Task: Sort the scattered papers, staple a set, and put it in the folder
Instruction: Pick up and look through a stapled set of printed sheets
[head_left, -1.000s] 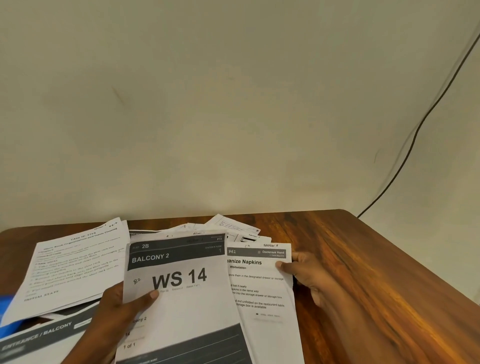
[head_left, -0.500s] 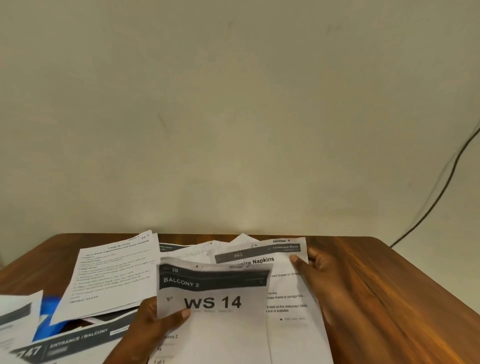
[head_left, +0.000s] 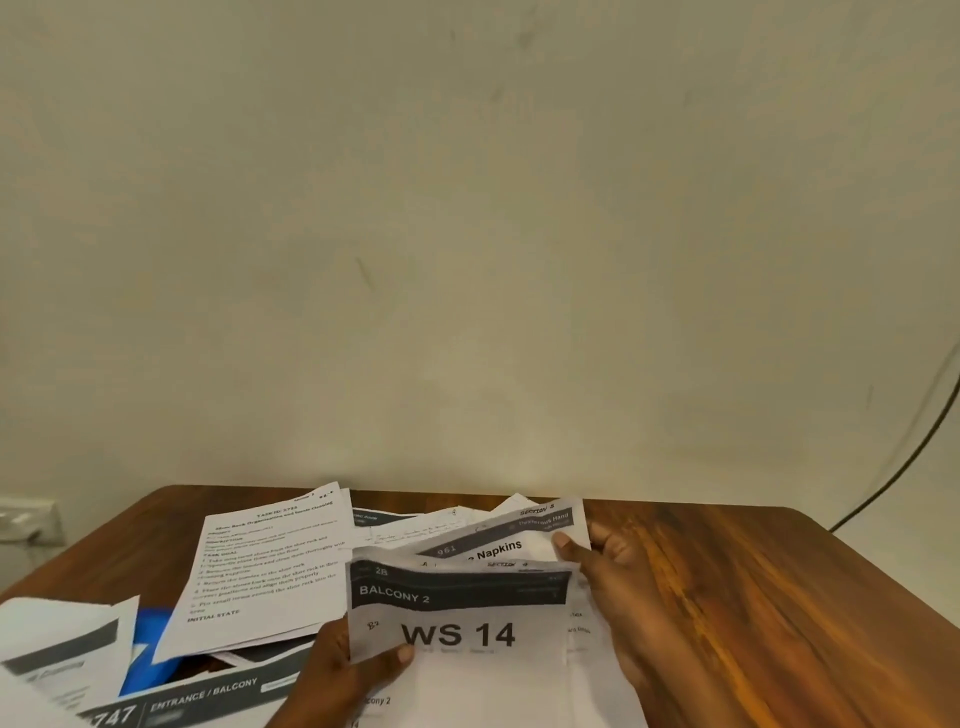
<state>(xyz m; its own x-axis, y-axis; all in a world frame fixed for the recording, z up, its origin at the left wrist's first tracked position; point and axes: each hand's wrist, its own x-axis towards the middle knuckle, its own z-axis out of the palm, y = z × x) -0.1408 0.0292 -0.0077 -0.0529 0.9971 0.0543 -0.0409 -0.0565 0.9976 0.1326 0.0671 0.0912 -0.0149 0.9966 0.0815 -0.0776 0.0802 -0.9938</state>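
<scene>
While the left hand (head_left: 353, 670) pinches the "BALCONY 2 WS 14" sheet (head_left: 467, 639), the right hand (head_left: 608, 577) holds the "Napkins" sheet (head_left: 506, 545).

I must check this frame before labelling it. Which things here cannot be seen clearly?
Head view only:
- Napkins sheet: title partly covered by the WS 14 sheet.
- Blue item: mostly buried under papers, so identity unclear.
- 747 sheet: cut by the bottom edge.
- No stapler visible.

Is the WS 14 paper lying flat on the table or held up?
Held up. The left hand pinches the WS 14 paper by its left edge, and its top curls up.
</scene>
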